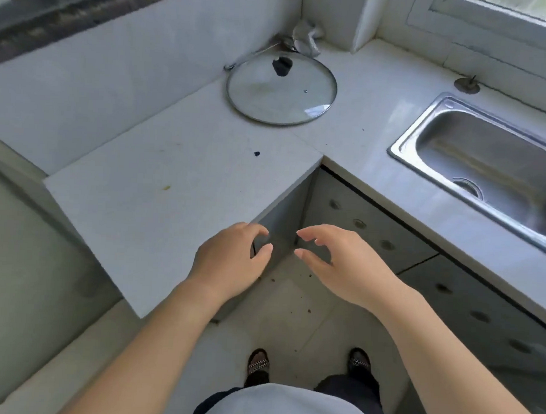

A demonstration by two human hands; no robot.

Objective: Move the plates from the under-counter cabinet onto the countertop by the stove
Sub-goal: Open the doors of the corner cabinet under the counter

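No plates show in the head view. My left hand (231, 258) hovers over the front corner of the white countertop (158, 200), fingers curled and apart, holding nothing. My right hand (341, 261) hangs beside it over the floor, in front of the grey under-counter cabinet doors (368, 234), also open and empty. The two hands face each other a short gap apart. The cabinet doors look closed, and their inside is hidden.
A glass pot lid (281, 90) with a black knob lies on the countertop near the back corner. A steel sink (495, 161) is set in the counter at right. Crumpled plastic (306, 36) sits in the corner. My feet in sandals (257, 362) stand on the tiled floor.
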